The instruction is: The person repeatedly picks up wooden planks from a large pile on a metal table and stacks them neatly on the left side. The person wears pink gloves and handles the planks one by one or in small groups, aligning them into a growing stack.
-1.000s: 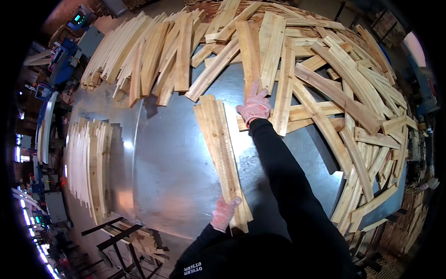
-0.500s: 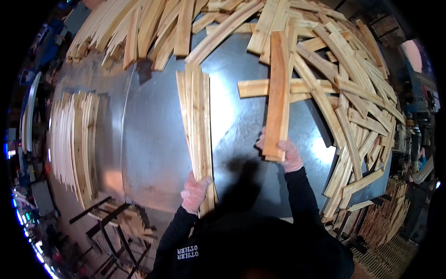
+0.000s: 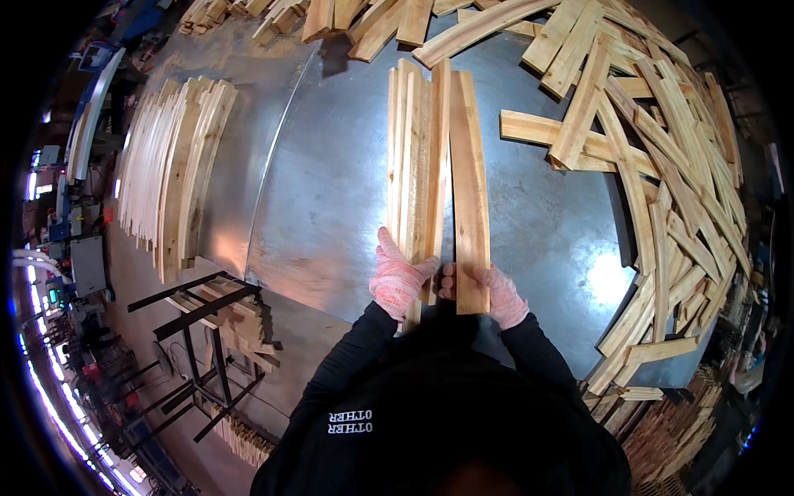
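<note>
My left hand [image 3: 399,277], in a pinkish knit glove, wraps round the near end of a bundle of narrow wooden slats [image 3: 411,178] standing on edge. Gripped in my right hand [image 3: 499,296], gloved alike, is a wooden slat [image 3: 471,194] with its broad face turned up. Its far end lies close beside the bundle, and a narrow gap widens between them toward me. Some fingertips of the right hand show in that gap; the rest are hidden under the slat. Below both hands is a grey metal table [image 3: 331,165].
A tidy row of slats [image 3: 169,174] stands at the left of the table. Loose slats [image 3: 678,190] lie crisscrossed in a heap along the right, with more slats [image 3: 376,29] at the far edge. A black metal frame [image 3: 207,339] stands at the lower left, beside the table.
My right hand has brought its slat leftward, next to the bundle in my left hand. The whole view has shifted, with the table's left side now further into the picture.
</note>
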